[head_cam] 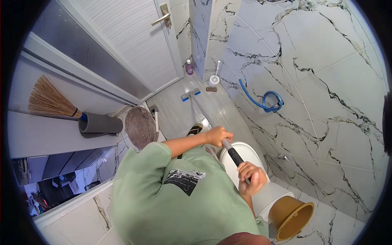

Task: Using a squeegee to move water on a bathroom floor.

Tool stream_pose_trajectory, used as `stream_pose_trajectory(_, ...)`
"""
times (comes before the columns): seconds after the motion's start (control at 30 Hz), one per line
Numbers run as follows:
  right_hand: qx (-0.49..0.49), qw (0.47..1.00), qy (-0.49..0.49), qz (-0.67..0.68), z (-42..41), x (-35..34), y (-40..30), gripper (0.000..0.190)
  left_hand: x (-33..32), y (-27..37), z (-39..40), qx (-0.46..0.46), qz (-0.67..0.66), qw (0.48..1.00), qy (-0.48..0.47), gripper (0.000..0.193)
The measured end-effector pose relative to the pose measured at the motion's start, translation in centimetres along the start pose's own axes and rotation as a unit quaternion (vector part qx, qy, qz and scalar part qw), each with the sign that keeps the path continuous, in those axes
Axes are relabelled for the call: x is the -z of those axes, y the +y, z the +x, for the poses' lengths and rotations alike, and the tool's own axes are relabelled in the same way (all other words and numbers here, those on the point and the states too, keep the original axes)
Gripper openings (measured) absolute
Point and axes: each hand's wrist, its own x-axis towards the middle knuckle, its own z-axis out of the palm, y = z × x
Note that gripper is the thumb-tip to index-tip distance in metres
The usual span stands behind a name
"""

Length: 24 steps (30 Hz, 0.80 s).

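Observation:
Both my hands are on a long grey pole with a black grip section. My left hand is closed around the grey shaft, lower down. My right hand holds the upper end above the black grip, its fingers wrapped over it. At the far end, a floor scrub brush head with blue bristles rests on the wet tiled floor. The pole slants past the white toilet lid, which lies beneath my hands. One shoe shows beside the pole.
A toilet brush in a white holder, a small brown brush and a purple bottle stand by the wall corner. A blue hose hangs right. Left are a round mat and broom; behind, a brown bucket.

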Motion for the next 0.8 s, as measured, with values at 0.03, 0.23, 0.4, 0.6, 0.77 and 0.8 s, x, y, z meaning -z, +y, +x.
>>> stream_pose_trajectory(0.03,-0.003,1.0,0.023,0.011,0.1,0.0,1.2,0.033,0.4,-1.2,0.2,-0.003,0.0,1.0,0.006,0.017)
stream_pose_trajectory(0.23,-0.017,0.998,0.06,-0.002,2.1,-0.7,5.1,0.035,3.1,-5.3,1.4,-0.001,0.073,0.997,-0.041,0.016)
stream_pose_trajectory(0.4,-0.04,0.998,0.053,-0.023,3.5,-1.4,-0.8,0.033,2.1,0.6,2.4,0.022,0.002,1.0,-0.015,0.016)
stream_pose_trajectory(0.6,0.048,0.998,0.039,0.008,4.0,-1.6,0.2,0.034,2.8,0.0,2.9,0.014,-0.026,0.999,-0.036,0.018)
stream_pose_trajectory(0.77,0.01,0.998,0.056,0.008,4.5,-1.4,6.7,0.035,4.8,-6.8,3.0,-0.007,0.043,0.999,-0.024,0.018)
stream_pose_trajectory(0.8,-0.008,0.998,0.059,0.005,4.6,-1.8,7.5,0.035,5.5,-7.5,2.8,0.007,0.058,0.998,-0.034,0.019)
